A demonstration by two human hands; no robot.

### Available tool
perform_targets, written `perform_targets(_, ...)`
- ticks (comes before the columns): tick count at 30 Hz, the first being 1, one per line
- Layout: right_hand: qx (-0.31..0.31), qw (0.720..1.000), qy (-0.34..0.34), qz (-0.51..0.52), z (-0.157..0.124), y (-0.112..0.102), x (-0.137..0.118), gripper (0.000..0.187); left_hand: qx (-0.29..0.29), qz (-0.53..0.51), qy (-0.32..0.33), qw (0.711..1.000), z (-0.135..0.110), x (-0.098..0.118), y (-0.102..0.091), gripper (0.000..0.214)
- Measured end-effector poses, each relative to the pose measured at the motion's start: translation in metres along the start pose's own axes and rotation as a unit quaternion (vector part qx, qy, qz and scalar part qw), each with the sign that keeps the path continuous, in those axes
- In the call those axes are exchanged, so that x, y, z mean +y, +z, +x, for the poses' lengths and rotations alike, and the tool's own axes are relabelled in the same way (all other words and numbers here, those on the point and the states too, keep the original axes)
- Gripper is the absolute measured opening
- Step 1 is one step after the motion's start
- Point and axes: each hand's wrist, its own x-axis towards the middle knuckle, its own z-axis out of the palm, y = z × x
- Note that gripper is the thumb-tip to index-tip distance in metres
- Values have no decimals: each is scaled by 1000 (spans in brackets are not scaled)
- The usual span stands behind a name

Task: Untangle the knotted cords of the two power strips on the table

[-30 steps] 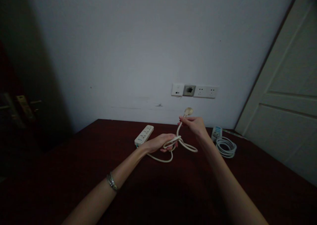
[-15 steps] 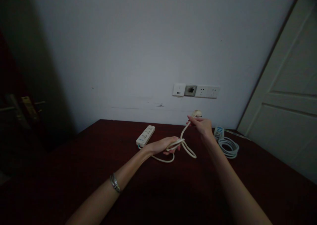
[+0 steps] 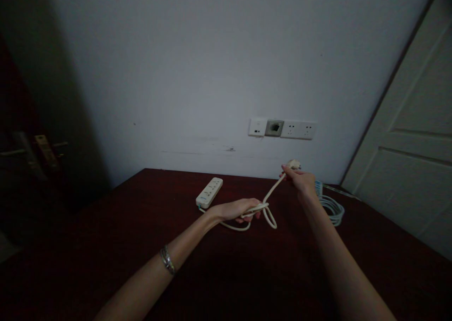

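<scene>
My left hand (image 3: 243, 210) is closed around looped turns of a white power cord (image 3: 271, 217), above the dark red table. My right hand (image 3: 299, 179) pinches the plug (image 3: 294, 164) at the cord's end, up and to the right. Between both hands the cord runs straight and slanted, with a loop hanging below it. A white power strip (image 3: 209, 192) lies on the table just behind my left hand, and the cord leads out of its near end. Part of the cord is hidden inside my left hand.
The dark red table (image 3: 141, 208) meets the wall at its back edge. Wall sockets (image 3: 298, 130) sit above it. Partly behind my right forearm lie a coiled grey cable (image 3: 334, 210) and a blue-and-white power strip (image 3: 318, 188). A white door (image 3: 416, 165) stands at right.
My right hand has drawn the plug to the right, farther from my left hand. The cord between them is longer and straighter, and the hanging loop is smaller.
</scene>
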Motion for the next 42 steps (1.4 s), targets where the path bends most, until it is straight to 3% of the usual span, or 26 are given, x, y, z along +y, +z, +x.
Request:
perform_targets(10,20,998,47,32,10,-7,19,32,-43,26,7,999,4,-2,6,34)
perform_targets(18,41,997,61,39,11,-11,22,31,-68,-40,-50,996,5,-4,11,24)
perform_targets(25,63,987,104,105,11,-11,22,23,-77,-34,-64,994,10,-4,12,29)
perform_targets(30,49,975,121,179,4,-5,10,21,-93,-86,-9,992,9,-8,-2,33)
perform_targets(36,6,962,104,253,-14,6,-16,19,-64,-151,85,983,-4,-3,-22,37)
perform_targets(42,-82,937,113,319,-33,23,-32,3,-40,-198,128,971,-5,-7,-25,42)
